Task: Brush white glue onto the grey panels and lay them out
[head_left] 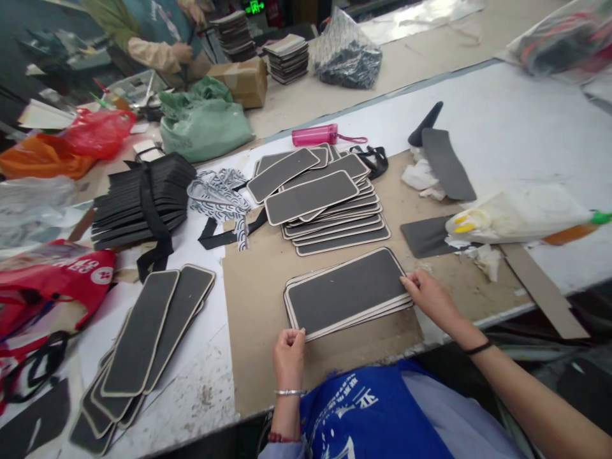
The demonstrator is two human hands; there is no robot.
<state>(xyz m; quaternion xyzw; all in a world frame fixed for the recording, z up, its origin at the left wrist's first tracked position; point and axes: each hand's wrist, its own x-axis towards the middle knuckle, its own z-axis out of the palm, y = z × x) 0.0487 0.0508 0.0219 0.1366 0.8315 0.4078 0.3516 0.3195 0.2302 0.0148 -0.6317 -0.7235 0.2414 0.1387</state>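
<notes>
A small stack of dark grey rectangular panels with cream edging (347,290) lies on a brown cardboard sheet (258,299) in front of me. My left hand (288,356) pinches the stack's near left corner with curled fingers. My right hand (430,294) grips the stack's right end, fingers closed on its edge. A bigger, fanned pile of the same panels (325,201) sits just beyond. More panels (143,338) lie spread at the left on white paper.
A strapped bundle of black pieces (141,201), red bags (52,280), a green bag (203,124), a pink bottle (315,135) and a white wrapped bundle (516,217) surround the work spot. Another person's arm (157,54) is at the far table with stacked panels and a box.
</notes>
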